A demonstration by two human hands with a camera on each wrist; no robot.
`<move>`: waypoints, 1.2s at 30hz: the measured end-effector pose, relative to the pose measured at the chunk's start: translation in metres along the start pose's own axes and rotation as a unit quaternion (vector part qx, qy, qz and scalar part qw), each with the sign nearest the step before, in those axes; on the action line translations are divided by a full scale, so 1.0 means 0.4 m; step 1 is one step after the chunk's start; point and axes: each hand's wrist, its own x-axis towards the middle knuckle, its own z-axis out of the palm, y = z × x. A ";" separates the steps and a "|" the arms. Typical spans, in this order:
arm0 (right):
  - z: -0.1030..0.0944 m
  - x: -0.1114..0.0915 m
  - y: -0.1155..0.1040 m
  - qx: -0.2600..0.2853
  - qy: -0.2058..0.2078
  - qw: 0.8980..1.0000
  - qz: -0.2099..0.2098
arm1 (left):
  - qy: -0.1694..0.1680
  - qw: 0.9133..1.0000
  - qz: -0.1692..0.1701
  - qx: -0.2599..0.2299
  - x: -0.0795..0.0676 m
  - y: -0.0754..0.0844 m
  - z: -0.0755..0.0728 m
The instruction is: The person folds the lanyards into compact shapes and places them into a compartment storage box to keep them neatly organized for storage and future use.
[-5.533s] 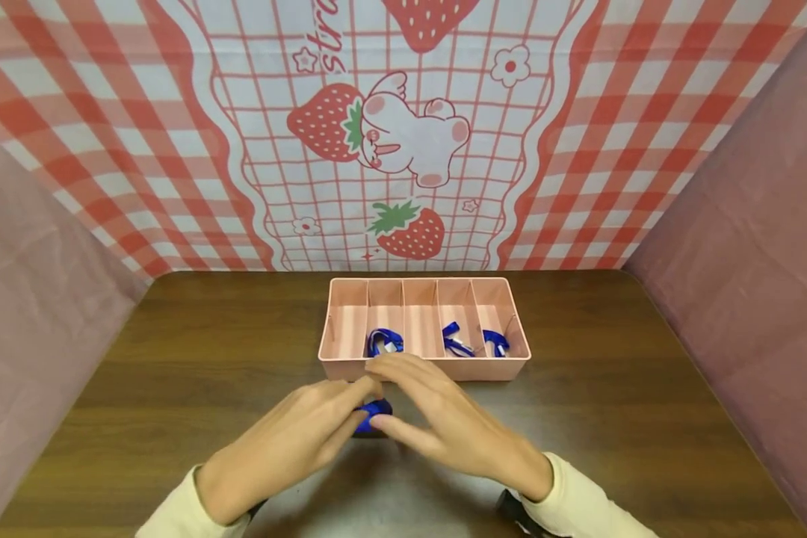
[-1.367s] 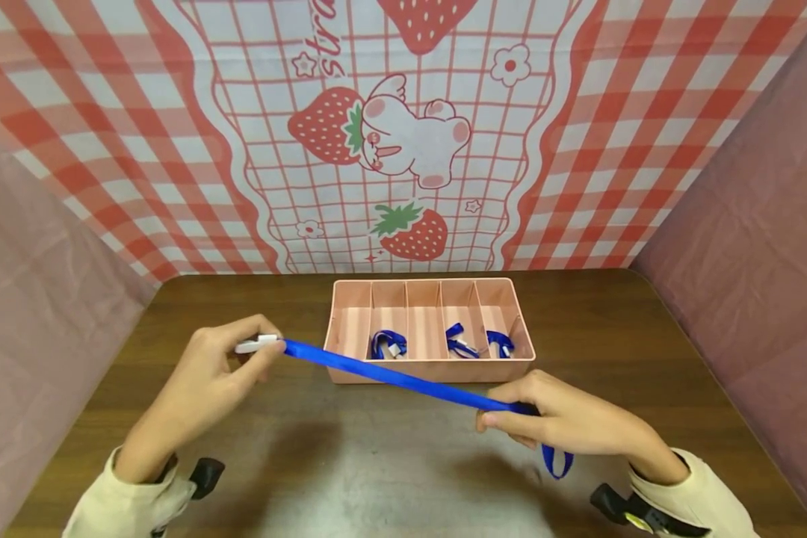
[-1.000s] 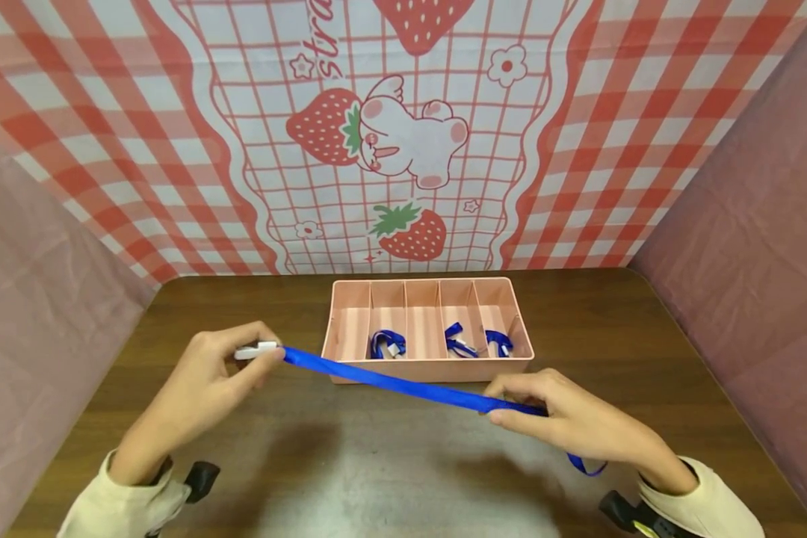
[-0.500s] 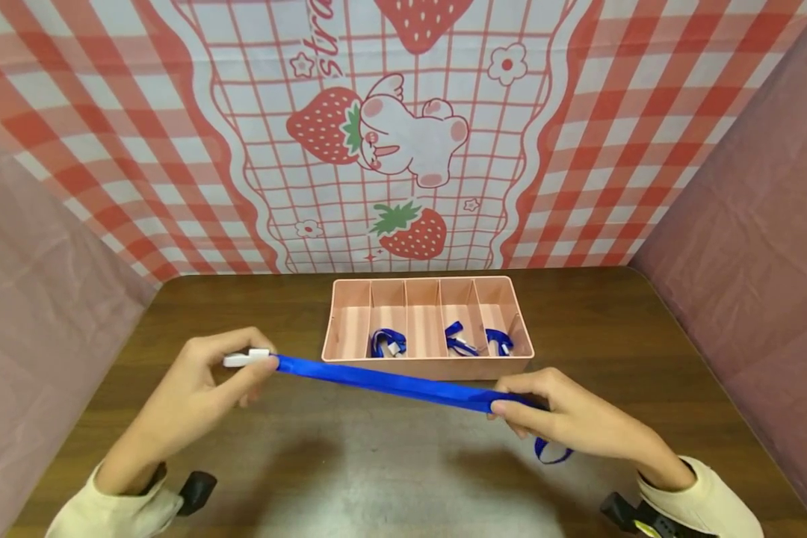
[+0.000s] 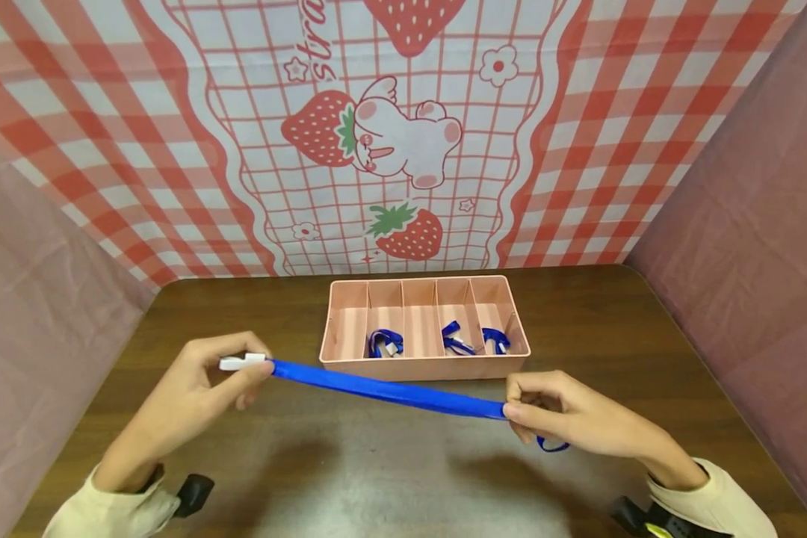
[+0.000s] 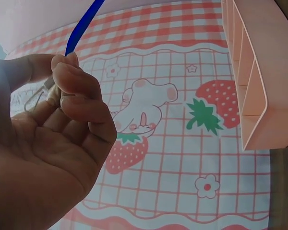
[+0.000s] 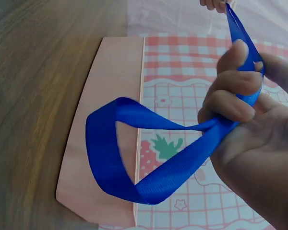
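Note:
A blue lanyard (image 5: 390, 390) is stretched between my two hands above the table, in front of the pink divided box. My left hand (image 5: 195, 388) pinches its end by the white clip (image 5: 242, 362); a metal hook (image 6: 36, 98) shows beside the fingers in the left wrist view. My right hand (image 5: 578, 418) pinches the strap farther along. Past the right hand's curled fingers, the rest of the lanyard hangs as a loose loop (image 7: 103, 148) in the right wrist view.
The pink box (image 5: 424, 366) stands at the back of the wooden table (image 5: 208, 314). Blue lanyards with white clips, such as the coiled lanyard (image 5: 385, 342), lie in three of its compartments. A strawberry-patterned cloth (image 5: 403, 149) hangs behind.
At first both hands were close together over a bunched blue lanyard. They then drew apart, stretching it. Lately the right hand has slid slightly outward along the strap, and the left has lowered a little.

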 end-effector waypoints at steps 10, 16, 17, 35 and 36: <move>-0.003 -0.012 0.003 -0.112 0.019 0.993 0.007 | -0.001 0.997 0.059 -0.052 -0.006 -0.029 -0.007; 0.016 0.012 -0.015 -0.292 0.060 0.954 -0.010 | 0.012 0.995 0.091 0.037 0.010 0.003 0.024; 0.026 0.024 -0.026 -0.328 0.062 0.943 -0.011 | 0.011 0.993 0.098 0.066 0.015 0.011 0.033; 0.186 0.288 -0.120 0.091 -0.023 0.995 -0.024 | -0.044 0.974 0.198 0.099 0.090 0.067 0.130; 0.185 0.283 -0.119 0.103 -0.017 0.994 -0.016 | -0.038 0.976 0.197 0.089 0.089 0.063 0.126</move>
